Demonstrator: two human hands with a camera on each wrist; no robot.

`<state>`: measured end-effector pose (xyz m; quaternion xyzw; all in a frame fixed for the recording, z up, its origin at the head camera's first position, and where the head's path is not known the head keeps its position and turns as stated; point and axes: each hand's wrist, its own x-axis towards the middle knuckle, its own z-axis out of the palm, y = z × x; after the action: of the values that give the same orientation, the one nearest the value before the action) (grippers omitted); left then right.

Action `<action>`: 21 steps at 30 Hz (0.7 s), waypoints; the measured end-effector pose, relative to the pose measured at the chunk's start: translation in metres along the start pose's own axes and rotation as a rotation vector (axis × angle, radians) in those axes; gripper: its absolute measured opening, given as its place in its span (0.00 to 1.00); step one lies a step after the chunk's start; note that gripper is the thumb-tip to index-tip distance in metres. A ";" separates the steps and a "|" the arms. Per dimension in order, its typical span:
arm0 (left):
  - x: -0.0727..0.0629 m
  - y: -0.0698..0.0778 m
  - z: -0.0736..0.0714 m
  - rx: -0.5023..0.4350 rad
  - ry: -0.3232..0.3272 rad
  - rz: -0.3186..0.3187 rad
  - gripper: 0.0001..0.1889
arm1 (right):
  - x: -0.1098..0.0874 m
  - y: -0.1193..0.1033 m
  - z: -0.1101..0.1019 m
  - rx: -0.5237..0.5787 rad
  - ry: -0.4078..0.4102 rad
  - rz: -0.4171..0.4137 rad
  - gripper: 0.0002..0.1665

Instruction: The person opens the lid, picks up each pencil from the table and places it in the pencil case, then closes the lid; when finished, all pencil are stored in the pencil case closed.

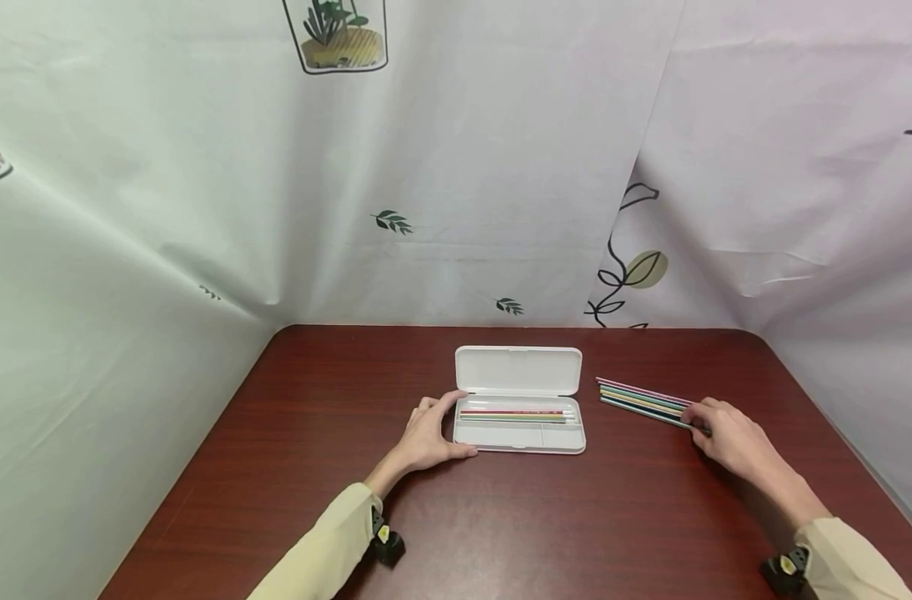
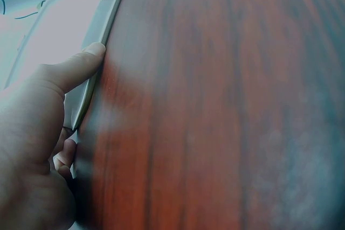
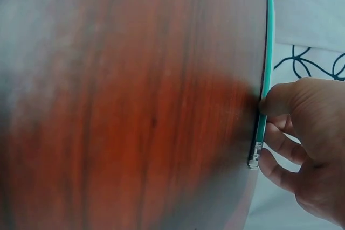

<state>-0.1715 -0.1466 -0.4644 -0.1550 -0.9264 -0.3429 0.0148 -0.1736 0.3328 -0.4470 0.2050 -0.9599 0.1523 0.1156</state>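
Observation:
An opened white pencil case [image 1: 493, 437] lies on the table with its lid [image 1: 518, 371] tipped back. Several pencils [image 1: 513, 416] fill its rear compartment. My left hand [image 1: 424, 437] spans the case's left end, thumb on the front edge and fingers at the back corner; the left wrist view shows the thumb [image 2: 81, 68] on the rim. To the right, several coloured pencils [image 1: 639, 398] lie side by side. My right hand [image 1: 734, 437] pinches the nearest one, a green pencil [image 3: 268, 52], close to its eraser end. Other fingers curl beneath, partly hidden.
The dark red wooden table [image 1: 546, 525] has rounded far corners. White patterned cloth [image 1: 486, 167] hangs behind it and along both sides. Each wrist wears a small black camera [image 1: 387, 546] at the sleeve cuff.

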 end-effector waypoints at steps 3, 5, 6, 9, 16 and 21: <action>0.000 0.000 0.000 -0.003 -0.002 -0.002 0.48 | 0.000 0.001 0.000 -0.001 -0.004 -0.001 0.12; 0.000 0.001 0.000 -0.002 0.001 0.001 0.48 | -0.001 0.001 0.000 0.002 -0.004 -0.002 0.12; 0.000 0.001 0.000 -0.002 0.003 0.003 0.48 | -0.001 0.001 0.000 0.003 -0.002 -0.003 0.12; 0.000 0.001 -0.001 0.000 0.006 0.006 0.48 | -0.001 -0.001 0.000 0.008 0.011 -0.013 0.12; -0.001 0.001 -0.001 0.001 0.004 0.002 0.48 | 0.001 -0.010 -0.002 0.020 0.071 -0.065 0.14; 0.000 0.000 0.000 -0.001 0.005 0.002 0.48 | 0.001 -0.019 -0.002 0.028 0.092 -0.094 0.15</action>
<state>-0.1715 -0.1463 -0.4644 -0.1550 -0.9261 -0.3435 0.0171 -0.1662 0.3163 -0.4398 0.2444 -0.9405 0.1697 0.1639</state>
